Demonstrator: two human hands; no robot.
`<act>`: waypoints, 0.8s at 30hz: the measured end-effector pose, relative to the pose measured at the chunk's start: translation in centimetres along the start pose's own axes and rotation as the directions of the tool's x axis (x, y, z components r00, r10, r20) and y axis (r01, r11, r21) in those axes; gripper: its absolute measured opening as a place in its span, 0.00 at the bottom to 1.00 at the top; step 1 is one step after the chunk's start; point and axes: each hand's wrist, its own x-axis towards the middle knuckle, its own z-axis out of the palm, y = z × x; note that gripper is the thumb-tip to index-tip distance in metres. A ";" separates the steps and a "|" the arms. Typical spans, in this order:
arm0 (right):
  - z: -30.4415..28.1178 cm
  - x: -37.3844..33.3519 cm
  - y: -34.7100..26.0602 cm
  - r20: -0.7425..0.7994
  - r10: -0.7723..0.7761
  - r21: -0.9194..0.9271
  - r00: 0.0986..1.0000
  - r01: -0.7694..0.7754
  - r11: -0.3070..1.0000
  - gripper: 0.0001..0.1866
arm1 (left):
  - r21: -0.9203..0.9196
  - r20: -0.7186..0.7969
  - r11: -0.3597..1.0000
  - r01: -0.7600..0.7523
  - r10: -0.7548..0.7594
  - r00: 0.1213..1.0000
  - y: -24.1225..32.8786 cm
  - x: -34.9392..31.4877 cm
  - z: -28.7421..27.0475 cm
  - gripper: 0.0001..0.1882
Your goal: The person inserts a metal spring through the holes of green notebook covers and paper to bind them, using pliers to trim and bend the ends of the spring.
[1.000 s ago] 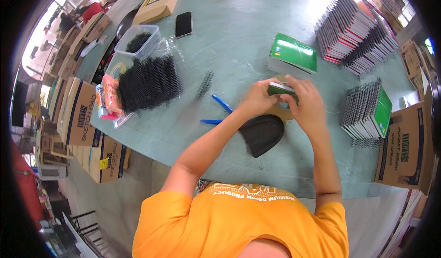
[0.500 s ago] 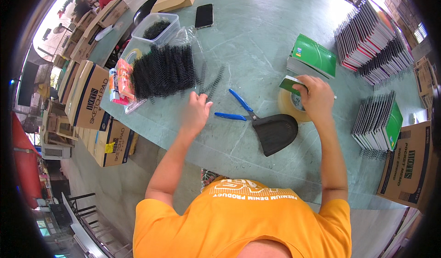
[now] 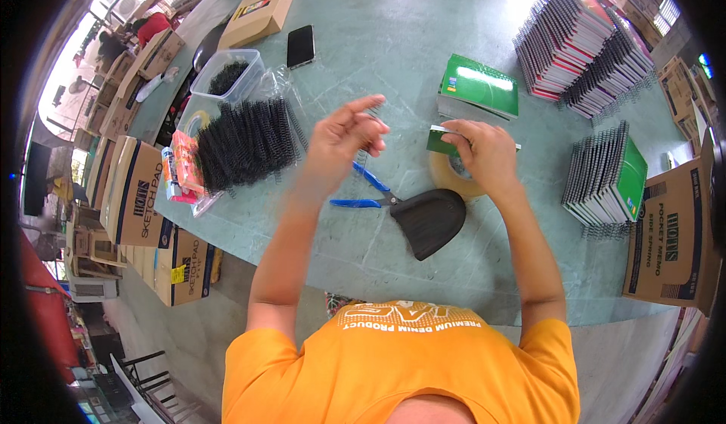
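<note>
My left hand (image 3: pixel 344 140) is raised over the table with its fingers pinched on a thin dark spiral binding coil (image 3: pixel 373 111), partly hidden by the fingers. My right hand (image 3: pixel 488 156) grips a small green-covered notebook (image 3: pixel 440 143) on edge, its pages pressed together. Under that notebook lies a roll of clear tape (image 3: pixel 442 173). Blue-handled pliers (image 3: pixel 357 203) rest on the table in front of my left hand, their jaws against a black scoop-shaped piece (image 3: pixel 429 224). A stack of green notebooks (image 3: pixel 476 88) sits just beyond my right hand.
At the left are a heap of black coils (image 3: pixel 246 140), a clear plastic tub (image 3: pixel 253 72) and a phone (image 3: pixel 300 46). Bound notebooks (image 3: pixel 563 42) stand at far right, with another bound stack (image 3: pixel 605 178) nearer. Cardboard boxes (image 3: pixel 669 235) flank the table.
My left hand has lifted from the loose coils and moved right toward the notebook, now with a coil in its fingers. My right hand still holds the notebook. The whole view has shifted slightly.
</note>
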 end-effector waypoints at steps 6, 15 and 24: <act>0.1 -0.4 -0.4 -0.042 -0.035 0.087 0.999 0.039 0.995 0.07 | -0.038 0.004 0.998 -0.044 0.044 0.999 -3.1 0.9 1.1 0.10; -0.1 -0.2 -0.8 0.020 0.057 0.092 0.998 -0.059 0.994 0.08 | 0.531 -0.028 0.847 0.028 -0.016 0.999 -3.5 0.9 3.2 0.09; -0.1 -0.1 -0.9 0.010 -0.009 0.111 1.000 0.008 0.994 0.07 | 0.796 0.016 0.543 -0.266 0.421 0.907 -4.2 2.3 5.2 0.10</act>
